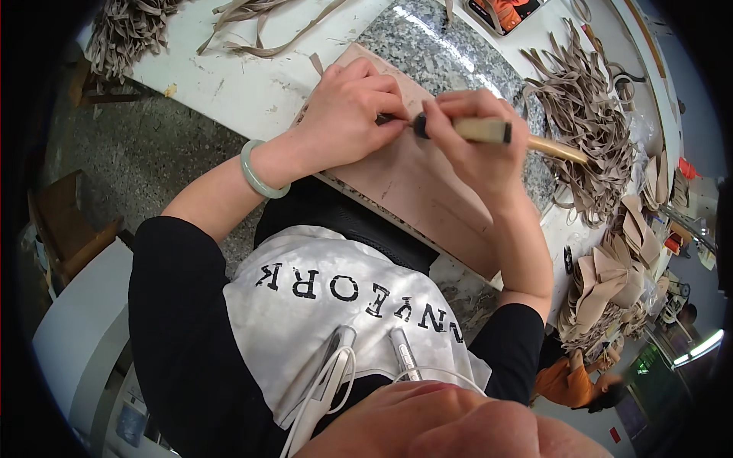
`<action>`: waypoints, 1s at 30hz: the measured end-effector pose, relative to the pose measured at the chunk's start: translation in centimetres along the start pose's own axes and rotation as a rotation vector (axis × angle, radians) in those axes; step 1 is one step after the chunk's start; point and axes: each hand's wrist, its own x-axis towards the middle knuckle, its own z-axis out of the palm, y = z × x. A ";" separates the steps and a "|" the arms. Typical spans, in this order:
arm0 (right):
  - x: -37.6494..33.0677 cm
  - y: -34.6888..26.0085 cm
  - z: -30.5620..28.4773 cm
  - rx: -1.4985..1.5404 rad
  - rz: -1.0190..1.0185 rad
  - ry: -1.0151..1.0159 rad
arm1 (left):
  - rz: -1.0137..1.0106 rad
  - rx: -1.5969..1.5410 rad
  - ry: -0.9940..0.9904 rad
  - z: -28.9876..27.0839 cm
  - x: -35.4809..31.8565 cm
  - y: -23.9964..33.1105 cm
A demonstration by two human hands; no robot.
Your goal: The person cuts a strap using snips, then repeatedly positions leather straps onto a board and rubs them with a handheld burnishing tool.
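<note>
My left hand (353,114), with a pale green bangle (262,169) at its wrist, rests on a pinkish-tan board (439,206). Its thumb and fingers are pinched together over a small dark thing (388,120), mostly hidden by the fingers. Just to the right, my right hand (489,153) is closed round a wooden-handled tool (561,149) with a pale, thick section and a black end. That black end sits close to my left fingertips; blur hides the tool's exact kind. Under the board's far side lies a speckled grey stone slab (466,57).
A heap of taupe straps (584,130) lies right of the slab, with scissors (626,80) beyond. Flat tan pieces (611,286) pile up nearer. More straps (130,38) hang at the far left corner. A phone (504,11) lies at the back. A person in orange (565,382) sits lower right.
</note>
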 end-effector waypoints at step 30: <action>1.3 -0.2 0.5 0.014 0.000 -0.054 | -0.041 -0.084 -0.051 -0.9 -0.7 -0.9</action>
